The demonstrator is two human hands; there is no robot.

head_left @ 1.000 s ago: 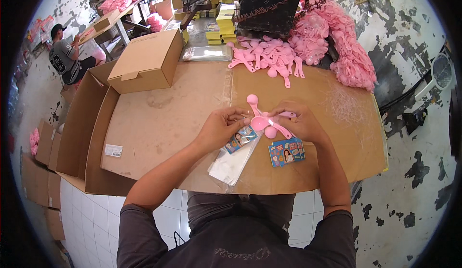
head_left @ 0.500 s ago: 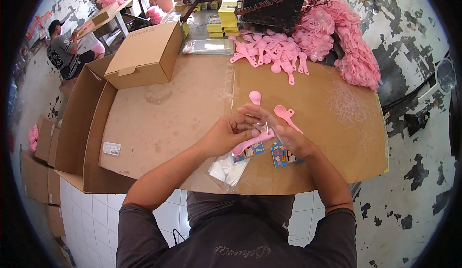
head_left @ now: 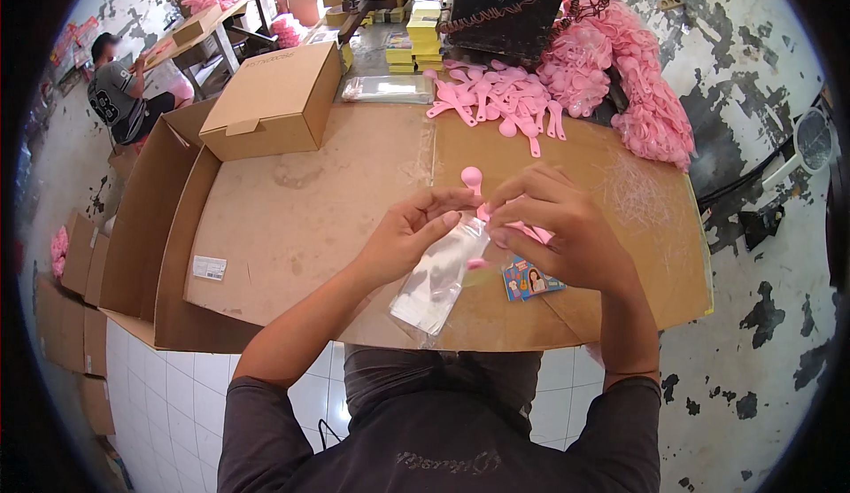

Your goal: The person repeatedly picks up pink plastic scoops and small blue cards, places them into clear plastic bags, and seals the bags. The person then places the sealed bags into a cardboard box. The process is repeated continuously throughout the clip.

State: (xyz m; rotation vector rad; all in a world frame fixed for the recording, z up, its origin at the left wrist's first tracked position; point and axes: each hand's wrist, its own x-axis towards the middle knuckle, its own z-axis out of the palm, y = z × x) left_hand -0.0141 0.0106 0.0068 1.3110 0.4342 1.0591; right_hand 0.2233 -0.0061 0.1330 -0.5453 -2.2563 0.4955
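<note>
The left hand is held unclenched beside clear, flat plastic sleeves; whether anything is gripped by the curled right hand cannot be told.

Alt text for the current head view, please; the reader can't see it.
A person's left hand and right hand are close together near clear bags, pink spoons and blue cards on cardboard. Farther back sit a spoon pile and brown box.

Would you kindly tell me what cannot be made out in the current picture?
In the head view:
Nearest pink spoons: partly hidden by the right hand.
That hand's exact hold: hidden by its own fingers.
Clear bags: glare obscures how many.
Co-worker: too small to show what those hands hold.
</note>
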